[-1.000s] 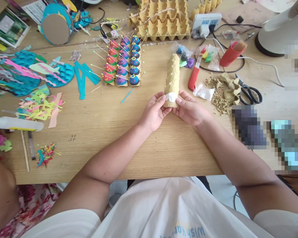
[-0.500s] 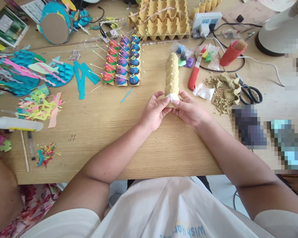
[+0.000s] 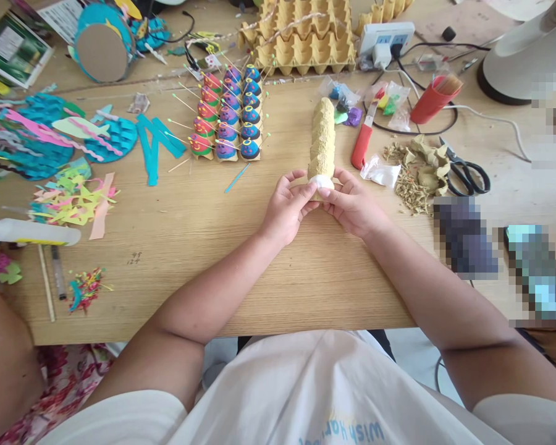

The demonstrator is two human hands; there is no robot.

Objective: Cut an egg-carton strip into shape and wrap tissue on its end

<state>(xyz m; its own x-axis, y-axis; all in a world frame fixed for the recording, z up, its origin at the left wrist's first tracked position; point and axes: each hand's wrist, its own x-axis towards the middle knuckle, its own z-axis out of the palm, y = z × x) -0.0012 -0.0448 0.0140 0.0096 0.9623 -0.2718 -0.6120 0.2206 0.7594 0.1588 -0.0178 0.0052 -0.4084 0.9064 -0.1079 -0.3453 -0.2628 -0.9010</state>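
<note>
A strip of egg carton [image 3: 322, 139], bare yellowish pulp with a row of bumps, points away from me over the table. My left hand [image 3: 287, 207] grips its near end from the left, and my right hand [image 3: 354, 204] grips it from the right. Both thumbs press on a lump of white modelling clay [image 3: 322, 182] on the nearest bump. The fingers underneath are partly hidden. To the left stand three painted egg-carton caterpillars [image 3: 227, 117], red, purple and blue, with pale-tipped sticks poking out.
Right of my hands lie a red-handled knife [image 3: 364, 139], a white plastic bag [image 3: 380, 172], carton scraps [image 3: 421, 176] and scissors [image 3: 466, 173]. Egg trays [image 3: 306, 37] and a power strip [image 3: 384, 40] are at the back. Paper cuttings [image 3: 74, 198] lie left, near another person's arm [image 3: 2, 327].
Both thumbs have shifted slightly on the white clay. The egg-carton strip stays in nearly the same place.
</note>
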